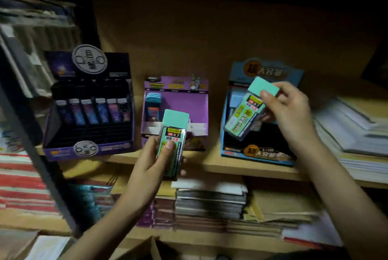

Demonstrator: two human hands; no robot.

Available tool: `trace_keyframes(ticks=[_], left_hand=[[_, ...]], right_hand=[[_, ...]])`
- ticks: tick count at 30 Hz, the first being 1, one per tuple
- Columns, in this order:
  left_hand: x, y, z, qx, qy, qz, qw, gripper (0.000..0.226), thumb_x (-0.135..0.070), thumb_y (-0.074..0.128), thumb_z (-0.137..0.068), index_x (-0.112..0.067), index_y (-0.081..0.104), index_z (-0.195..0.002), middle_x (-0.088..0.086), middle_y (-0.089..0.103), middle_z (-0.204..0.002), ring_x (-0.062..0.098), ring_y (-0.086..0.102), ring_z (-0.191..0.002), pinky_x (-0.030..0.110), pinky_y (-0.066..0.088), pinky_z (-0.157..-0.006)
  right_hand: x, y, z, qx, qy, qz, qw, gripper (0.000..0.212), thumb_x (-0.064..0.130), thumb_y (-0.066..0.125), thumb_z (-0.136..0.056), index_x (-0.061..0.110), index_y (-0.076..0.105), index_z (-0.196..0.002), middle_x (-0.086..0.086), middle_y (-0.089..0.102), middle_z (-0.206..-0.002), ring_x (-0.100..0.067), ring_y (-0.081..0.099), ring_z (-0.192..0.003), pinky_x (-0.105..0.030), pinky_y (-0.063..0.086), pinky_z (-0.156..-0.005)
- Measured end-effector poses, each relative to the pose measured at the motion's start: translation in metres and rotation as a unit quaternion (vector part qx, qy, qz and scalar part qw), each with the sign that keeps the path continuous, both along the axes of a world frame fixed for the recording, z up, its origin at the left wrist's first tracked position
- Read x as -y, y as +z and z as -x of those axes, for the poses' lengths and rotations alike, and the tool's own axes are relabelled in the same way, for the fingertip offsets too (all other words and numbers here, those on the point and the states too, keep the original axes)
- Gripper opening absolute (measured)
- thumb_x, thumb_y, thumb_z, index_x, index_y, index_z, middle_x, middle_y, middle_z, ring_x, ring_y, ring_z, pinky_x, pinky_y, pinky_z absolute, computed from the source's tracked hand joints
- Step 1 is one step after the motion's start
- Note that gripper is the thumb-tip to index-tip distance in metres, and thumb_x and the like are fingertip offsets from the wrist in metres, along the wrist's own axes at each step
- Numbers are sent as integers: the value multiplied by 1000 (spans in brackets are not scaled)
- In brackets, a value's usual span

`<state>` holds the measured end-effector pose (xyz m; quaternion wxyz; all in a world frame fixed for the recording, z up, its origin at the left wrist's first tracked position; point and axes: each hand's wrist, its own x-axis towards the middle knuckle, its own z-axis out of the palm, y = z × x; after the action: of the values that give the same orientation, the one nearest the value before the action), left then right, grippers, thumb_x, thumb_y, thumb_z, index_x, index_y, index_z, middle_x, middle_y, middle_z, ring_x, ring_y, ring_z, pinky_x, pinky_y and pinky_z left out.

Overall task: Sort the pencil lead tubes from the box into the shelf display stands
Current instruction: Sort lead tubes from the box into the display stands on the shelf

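My left hand (150,162) grips a teal-capped lead tube (173,133) marked 2B 0.7, upright, in front of the purple display stand (197,102). My right hand (287,110) pinches a second teal-capped lead tube (247,112) by its cap end, tilted, over the blue display stand (237,150). The blue stand holds a few pale blue tubes at its back left. A few blue tubes (153,104) stand in the purple stand's left corner. A dark purple display stand (88,148) at the left carries a row of galaxy-print tubes (94,112).
The three stands sit on a wooden shelf (210,165). Stacked paper and notebooks (357,137) lie to the right of the blue stand. Below are piles of books and envelopes (210,203). A cardboard box edge (151,247) shows at the bottom. A dark post (42,165) slants at the left.
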<state>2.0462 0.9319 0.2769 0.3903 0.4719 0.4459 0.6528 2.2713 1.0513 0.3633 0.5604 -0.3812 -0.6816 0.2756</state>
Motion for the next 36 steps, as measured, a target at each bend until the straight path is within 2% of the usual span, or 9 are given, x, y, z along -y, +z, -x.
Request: trace_keyframes(ticks=[3, 5, 8, 13, 17, 21, 28, 31, 36], left_hand=[[-11, 2, -18, -15, -14, -3, 1000, 28, -32, 50, -87, -20, 55, -112, 1, 69, -92, 18, 69, -78, 30, 58, -61], [-19, 3, -30, -12, -13, -9, 1000, 26, -30, 50, -87, -15, 55, -108, -3, 69, -87, 16, 69, -76, 32, 58, -59], [-27, 3, -40, -2, -10, -11, 1000, 26, -30, 50, -86, -13, 55, -104, -1, 68, -83, 17, 68, -72, 28, 57, -56], [-34, -1, -51, -16, 9, 3, 1000, 25, -32, 51, -86, -19, 59, -105, 7, 70, -94, 22, 69, -80, 26, 56, -65], [-35, 0, -57, -57, 19, 7, 998, 27, -38, 49, -84, -22, 60, -102, -3, 70, -98, 16, 65, -94, 35, 52, -80], [-34, 4, -64, -60, 10, 5, 998, 26, -38, 48, -85, -24, 60, -104, -13, 69, -99, 2, 65, -90, 22, 50, -70], [-40, 9, -69, -71, 7, -3, 997, 24, -39, 47, -86, -26, 60, -102, -15, 68, -101, -2, 63, -92, 24, 51, -74], [-45, 9, -73, -75, 0, -16, 997, 24, -37, 48, -88, -23, 60, -103, -10, 69, -101, 0, 63, -92, 17, 52, -74], [-52, 11, -81, -69, 4, -27, 997, 26, -38, 49, -87, -19, 60, -100, -11, 69, -94, -3, 60, -85, 13, 48, -70]], right_hand=[[-19, -3, -43, 84, -109, -46, 990, 4, 21, 54, -94, 24, 51, -95, -7, 66, -86, -18, 65, -78, -48, 55, -67], [-29, -5, -64, 126, -155, -54, 978, 5, 23, 52, -94, 24, 50, -99, -9, 64, -89, -24, 63, -82, -53, 53, -69], [-42, -8, -79, 169, -157, -85, 969, 9, 23, 50, -96, 21, 50, -104, -4, 63, -88, -20, 62, -79, -45, 53, -66], [-62, -18, -75, 265, -44, -102, 958, 11, 14, 51, -95, 9, 54, -104, -8, 61, -97, -20, 57, -88, -26, 39, -70], [-72, -23, -86, 226, -21, -64, 972, 8, 18, 53, -95, 25, 53, -99, 10, 62, -91, 0, 57, -82, -28, 47, -72], [-81, -23, -84, 197, -13, -38, 980, 19, 19, 53, -94, 31, 44, -106, 5, 63, -106, -7, 62, -95, -27, 54, -76], [-89, -23, -79, 236, -127, -186, 945, 20, 9, 65, -84, 5, 63, -103, -8, 57, -103, -10, 47, -96, -17, 36, -79], [-91, -21, -75, 189, -128, -144, 963, 20, 9, 67, -84, 7, 64, -104, -5, 62, -103, -7, 55, -84, -14, 45, -71], [-94, -19, -78, 74, -89, -68, 991, 21, 5, 68, -82, 18, 61, -96, 9, 60, -85, 14, 55, -69, -5, 44, -63]])
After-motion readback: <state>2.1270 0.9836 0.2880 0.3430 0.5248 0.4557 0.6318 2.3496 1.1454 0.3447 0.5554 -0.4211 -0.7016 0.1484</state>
